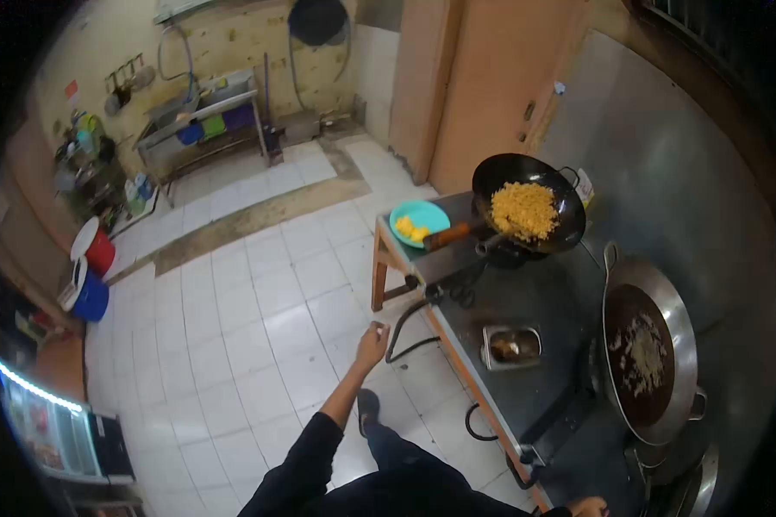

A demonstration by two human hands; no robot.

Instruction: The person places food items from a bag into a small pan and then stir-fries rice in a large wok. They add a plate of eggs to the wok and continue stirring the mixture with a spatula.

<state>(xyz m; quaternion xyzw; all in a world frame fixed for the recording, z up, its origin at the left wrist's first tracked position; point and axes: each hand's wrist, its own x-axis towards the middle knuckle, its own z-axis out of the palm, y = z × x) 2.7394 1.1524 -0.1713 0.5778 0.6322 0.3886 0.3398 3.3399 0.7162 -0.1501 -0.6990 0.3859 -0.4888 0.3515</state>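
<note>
My left hand [372, 345] hangs over the tiled floor, left of the stove table, with its fingers curled together; whether anything is in them is too small to tell. At the bottom edge my right hand [589, 507] is partly cut off, near the table's front, its fingers hidden. A black wok [485, 177] with a wooden handle holds yellow crumbly food [524, 211]. Beside it sits a turquoise plate [431, 213] with yellow pieces [409, 229]. The large metal wok [683, 345] contains dark oil with pale bits, and a ladle [610, 258] leans on its rim.
A small metal tray [486, 351] rests on the stove table [560, 297]. Black hoses [397, 332] loop off its front edge. Farther back are a sink [168, 129], a door [491, 95], and red [102, 252] and blue [90, 297] buckets. A lit display case [52, 422] stands lower left.
</note>
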